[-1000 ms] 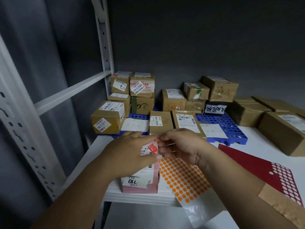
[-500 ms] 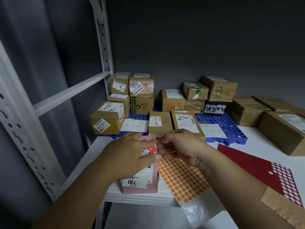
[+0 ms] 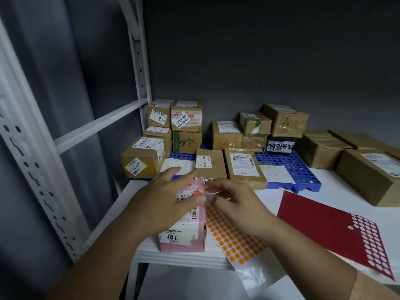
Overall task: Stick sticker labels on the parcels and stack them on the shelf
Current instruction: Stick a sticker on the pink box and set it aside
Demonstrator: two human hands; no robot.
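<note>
I'm steadying the pink parcel (image 3: 184, 224) at the shelf (image 3: 179, 255) edge under my flat left hand (image 3: 166, 204), so my right hand (image 3: 236, 204), pinching an orange sticker (image 3: 204, 187), is landing it cleanly.

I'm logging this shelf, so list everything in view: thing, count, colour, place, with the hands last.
pink parcel: one, pink with white labels, front edge of the shelf, under the left hand.
orange sticker sheet: one, orange dots on a clear backing, right of the pink parcel, overhanging the edge.
red sticker sheet: one, red, dots gone at its right end, front right.
brown parcels: over a dozen, brown cardboard, across the back, some stacked.
blue tray: one, blue, perforated, under the middle parcels.
shelf: one, white, with a white slotted frame on the left.
left hand: rests on the pink parcel, fingers fairly straight.
right hand: pinches a small orange sticker above the parcel.
</note>
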